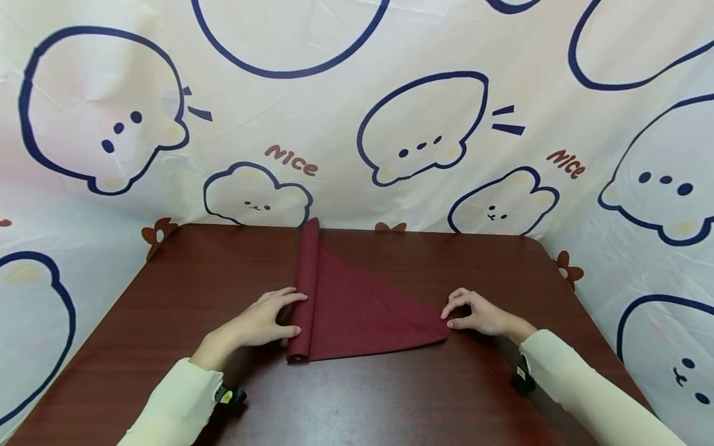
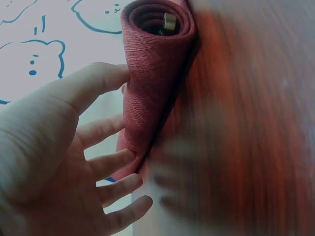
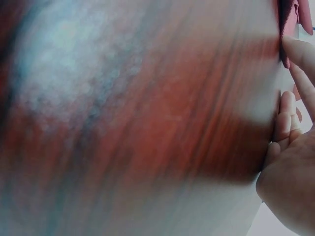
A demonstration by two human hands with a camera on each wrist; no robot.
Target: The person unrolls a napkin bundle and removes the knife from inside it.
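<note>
A dark red cloth (image 1: 374,310) lies on the table, its left side wound into a long roll and the rest spread flat, tapering to a corner at the right. My left hand (image 1: 259,319) rests against the left side of the roll, thumb and fingers spread apart. In the left wrist view the roll's coiled end (image 2: 158,46) shows, with a small brass-coloured piece (image 2: 170,23) inside. At the cloth's right corner, my right hand (image 1: 480,314) pinches the edge between thumb and forefinger. The right wrist view shows only a sliver of the cloth (image 3: 289,29) by the fingertips.
The brown wood-grain table (image 1: 362,402) reaches back to a white sheet (image 1: 334,124) printed with cartoon outlines, which also hangs at both sides. The roll's far end lies at the table's back edge. Dark wrist devices (image 1: 230,396) sit at both cuffs.
</note>
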